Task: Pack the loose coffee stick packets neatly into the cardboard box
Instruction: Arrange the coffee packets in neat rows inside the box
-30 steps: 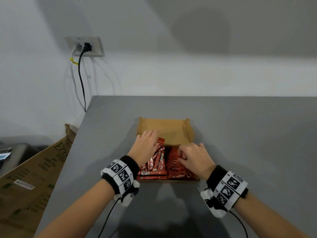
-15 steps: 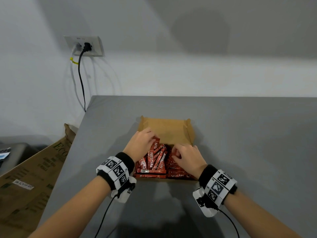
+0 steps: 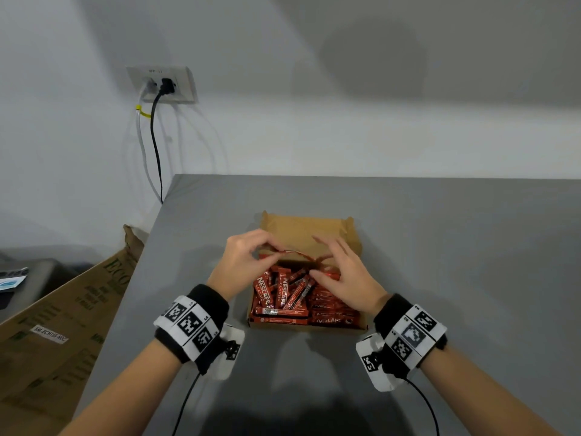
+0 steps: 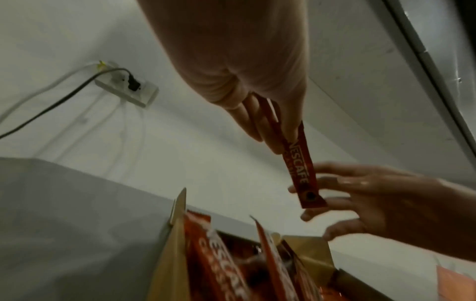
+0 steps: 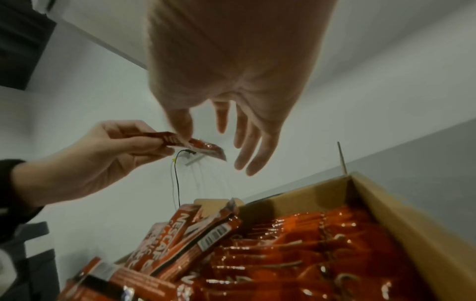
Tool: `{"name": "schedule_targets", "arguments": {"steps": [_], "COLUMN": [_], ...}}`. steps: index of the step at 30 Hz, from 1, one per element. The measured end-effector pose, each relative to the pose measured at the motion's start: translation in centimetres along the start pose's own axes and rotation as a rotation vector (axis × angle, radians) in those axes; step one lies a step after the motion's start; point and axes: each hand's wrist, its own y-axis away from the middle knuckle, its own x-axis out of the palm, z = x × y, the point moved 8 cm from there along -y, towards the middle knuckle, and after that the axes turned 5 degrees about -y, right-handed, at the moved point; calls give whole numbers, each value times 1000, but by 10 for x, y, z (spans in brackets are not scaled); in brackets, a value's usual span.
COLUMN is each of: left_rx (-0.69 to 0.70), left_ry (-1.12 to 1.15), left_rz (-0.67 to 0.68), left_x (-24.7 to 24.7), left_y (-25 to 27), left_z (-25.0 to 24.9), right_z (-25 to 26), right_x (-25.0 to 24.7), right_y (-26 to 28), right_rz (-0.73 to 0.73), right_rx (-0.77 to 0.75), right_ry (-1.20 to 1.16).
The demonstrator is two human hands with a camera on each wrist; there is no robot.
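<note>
A: Nearest first. What sits at the front of the cardboard box [image 3: 354,234]?

B: Red coffee stick packets [image 3: 317,305]. One lies crosswise along the near wall, white barcode patch up. Right half: sticks flat, side by side, glossy, their long sides running left to right. Left half: a loose heap, sticks tilted and crossing each other, white brand lettering readable on two.

A: And the box itself?

B: Shallow, brown, open top, resting on the grey table [image 3: 471,247]. Far part of its floor is bare cardboard. In the right wrist view the heaped sticks rise above the flat rows.

A: Hands?

B: Both raised over the middle of the box. The left hand [image 3: 243,261] pinches one end of a single packet [image 4: 302,169] between thumb and fingertips; the other fingers are curled in behind. That packet is clear of the pile, held in the air and running across toward the right hand.

A: The right hand [image 3: 345,278]?

B: Fingers spread and nearly straight, gaps between them. The thumb tip meets the held stick's far end; in the left wrist view the stick's end lies against its fingertips. No closed grip visible there. Whether it bears any of the weight, cannot tell.

A: Beyond the box?

B: Table runs back to a white wall. Wall socket [image 3: 163,84] upper left, a black plug and a pale one in it, cables hanging down. A large brown carton [image 3: 63,325] leans off the table's left edge, lower down.
</note>
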Motion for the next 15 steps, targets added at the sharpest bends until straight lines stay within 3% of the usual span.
{"name": "schedule_targets", "arguments": {"steps": [3, 7, 11, 15], "left_rx": [-114, -232, -281, -329], "left_ry": [38, 58, 64, 192], "left_rz": [-3, 18, 128, 154], "left_x": [14, 21, 28, 28], "left_y": [3, 5, 9, 14], "left_z": [11, 18, 18, 18], "right_z": [0, -3, -1, -1], "right_x": [5, -7, -8, -5], "right_y": [0, 3, 6, 9], "right_rz": [-29, -128, -50, 16], "right_rx": [-35, 48, 61, 49], "right_ry": [55, -89, -287, -353]}}
